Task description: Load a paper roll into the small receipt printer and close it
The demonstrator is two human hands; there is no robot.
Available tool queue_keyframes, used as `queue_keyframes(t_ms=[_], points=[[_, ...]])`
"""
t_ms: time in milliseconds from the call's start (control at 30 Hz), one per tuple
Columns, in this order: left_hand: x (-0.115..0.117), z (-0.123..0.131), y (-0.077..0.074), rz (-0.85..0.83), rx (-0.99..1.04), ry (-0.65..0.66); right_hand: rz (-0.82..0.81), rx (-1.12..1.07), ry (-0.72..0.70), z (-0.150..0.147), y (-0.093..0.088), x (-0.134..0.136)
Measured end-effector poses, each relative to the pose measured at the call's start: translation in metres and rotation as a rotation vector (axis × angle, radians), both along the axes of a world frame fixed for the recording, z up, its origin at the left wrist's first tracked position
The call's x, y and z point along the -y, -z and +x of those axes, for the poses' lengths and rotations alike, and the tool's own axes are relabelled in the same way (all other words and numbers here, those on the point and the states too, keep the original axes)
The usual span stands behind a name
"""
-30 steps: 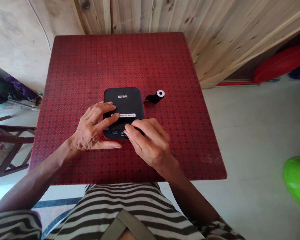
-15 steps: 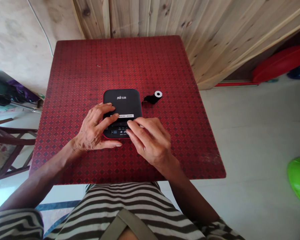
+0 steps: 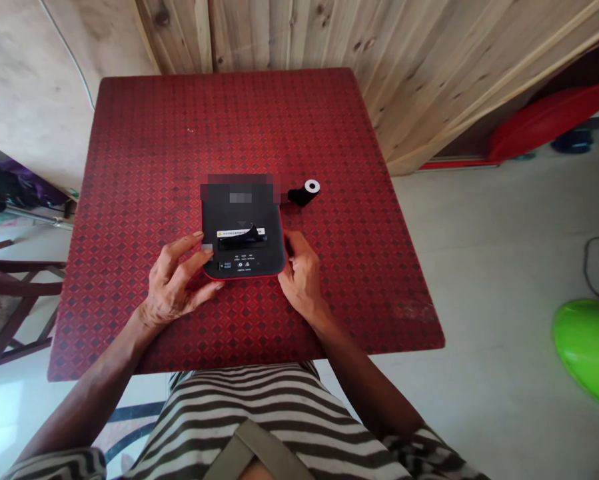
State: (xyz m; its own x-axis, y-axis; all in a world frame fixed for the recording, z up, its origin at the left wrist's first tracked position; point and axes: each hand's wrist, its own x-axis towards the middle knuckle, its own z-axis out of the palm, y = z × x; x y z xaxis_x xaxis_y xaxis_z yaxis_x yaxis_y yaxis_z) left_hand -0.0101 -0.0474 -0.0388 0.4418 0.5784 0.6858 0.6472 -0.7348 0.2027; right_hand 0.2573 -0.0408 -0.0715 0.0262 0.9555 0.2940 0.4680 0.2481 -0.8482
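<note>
A flat black electronic device (image 3: 242, 213) with rounded corners and a red edge lies on the red table, its kind unclear. It has a white label strip and small printed symbols near its front. A curled black strip (image 3: 253, 233) sticks up from the slot below the label. My left hand (image 3: 179, 273) is at the front left corner, its fingers spread along the left edge and the thumb below the front edge. My right hand (image 3: 303, 273) is curled against the right edge, its fingertips partly hidden. A black piece with a white ring end (image 3: 312, 186) lies right of the device.
The patterned red table (image 3: 144, 133) stands against a wood-plank wall (image 3: 269, 40). A wooden chair (image 3: 24, 293) is at the left, a green stool-like object (image 3: 589, 350) at the right. A red round object (image 3: 554, 123) leans farther back.
My right hand has moved off the device's front face to its right edge. My left hand has drawn back to the left edge. The curled black strip now shows above the slot.
</note>
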Motion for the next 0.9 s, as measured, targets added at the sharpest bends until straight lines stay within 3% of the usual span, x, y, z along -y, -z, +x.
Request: queue_keyframes(t_ms=[533, 900], points=[[0.0009, 0.003, -0.0014, -0.022, 0.045, -0.043, 0.052, 0.047, -0.018, -0.0004, 0.0012, 0.0001], [-0.0014, 0.0068, -0.0043, -0.186, 0.214, -0.02, 0.064, 0.023, 0.001, -0.0025, 0.0035, 0.0]])
